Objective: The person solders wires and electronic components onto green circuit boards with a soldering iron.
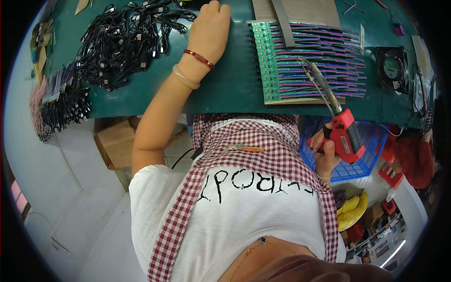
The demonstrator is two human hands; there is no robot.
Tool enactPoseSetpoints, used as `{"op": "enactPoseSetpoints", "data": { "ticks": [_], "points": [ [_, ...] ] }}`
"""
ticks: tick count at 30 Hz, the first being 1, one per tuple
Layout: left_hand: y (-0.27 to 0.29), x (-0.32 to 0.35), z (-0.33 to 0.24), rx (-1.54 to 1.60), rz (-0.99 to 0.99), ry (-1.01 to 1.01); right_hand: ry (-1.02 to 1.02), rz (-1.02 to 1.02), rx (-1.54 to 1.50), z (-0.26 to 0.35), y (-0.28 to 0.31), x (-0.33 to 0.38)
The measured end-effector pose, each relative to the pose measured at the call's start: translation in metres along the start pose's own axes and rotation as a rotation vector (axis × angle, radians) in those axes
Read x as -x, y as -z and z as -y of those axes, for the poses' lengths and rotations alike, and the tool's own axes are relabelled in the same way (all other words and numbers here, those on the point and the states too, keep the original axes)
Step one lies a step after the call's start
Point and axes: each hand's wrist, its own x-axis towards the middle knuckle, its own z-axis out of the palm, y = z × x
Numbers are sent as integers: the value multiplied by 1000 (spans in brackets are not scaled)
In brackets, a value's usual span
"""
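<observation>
My right hand (326, 157) grips a red soldering gun (346, 136) at the table's front edge. Its metal tip points away from me, over a row of green circuit boards (268, 61) with thin coloured wires (329, 66) trailing to the right. These boards lie side by side on a wooden board (310, 10), and a grey flat bar (282, 23) rests across the far ones. Farther left, my left hand (210, 28) is at the far edge of view with its fingers curled in. Whatever those fingers may hold is hidden. Beside it lies a pile of black USB cables (124, 42).
A bundle of cables (66, 103) hangs over the left end of the green table (230, 89). To the right stands a small black fan (392, 69). Below the table are a blue plastic basket (359, 171) and a cardboard box (117, 143).
</observation>
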Motion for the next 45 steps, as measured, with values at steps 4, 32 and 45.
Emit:
{"op": "enactPoseSetpoints", "data": {
  "ticks": [4,32,45],
  "points": [
    [1,2,-6,4,-8,-9,49,29,-7,1,-5,-8],
    [63,71,-112,1574,326,350,1,6,49,27,-78,-45],
    [77,75,-109,1151,367,342,80,110,342,20,-79,-43]
  ]
}}
